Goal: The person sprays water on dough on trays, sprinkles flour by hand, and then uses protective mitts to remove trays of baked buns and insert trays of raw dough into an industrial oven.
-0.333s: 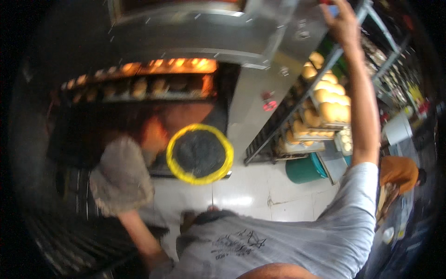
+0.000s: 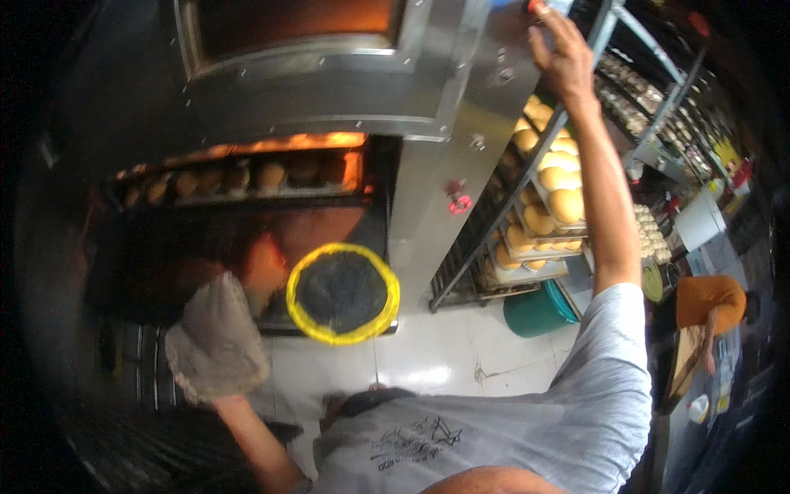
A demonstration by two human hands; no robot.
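My left hand (image 2: 229, 387) is inside a worn beige-grey oven mitt (image 2: 216, 342), which hides its fingers. The mitt hovers at the front of an open oven deck (image 2: 164, 247), where a row of round buns (image 2: 271, 175) sits on a tray in the orange glow. My right arm stretches far up along the oven's side. At its end my right hand (image 2: 568, 66) has its fingers extended and apart, the fingertips at a small red knob or button (image 2: 536, 6) by the panel's top edge. A dark round piece with a yellow rim (image 2: 395, 296) lies by the deck's front edge.
A metal rack (image 2: 527, 189) of golden buns stands right of the oven's steel side, which bears a red valve wheel (image 2: 459, 203). Below is a green bin (image 2: 539, 311). Another person in orange (image 2: 706, 300) works at a table, far right, near a white bucket (image 2: 699, 221).
My view has shifted, so the oven sits lower and the upper oven window shows more. My right hand remains high by the red knob. The mitt is still near the deck's front.
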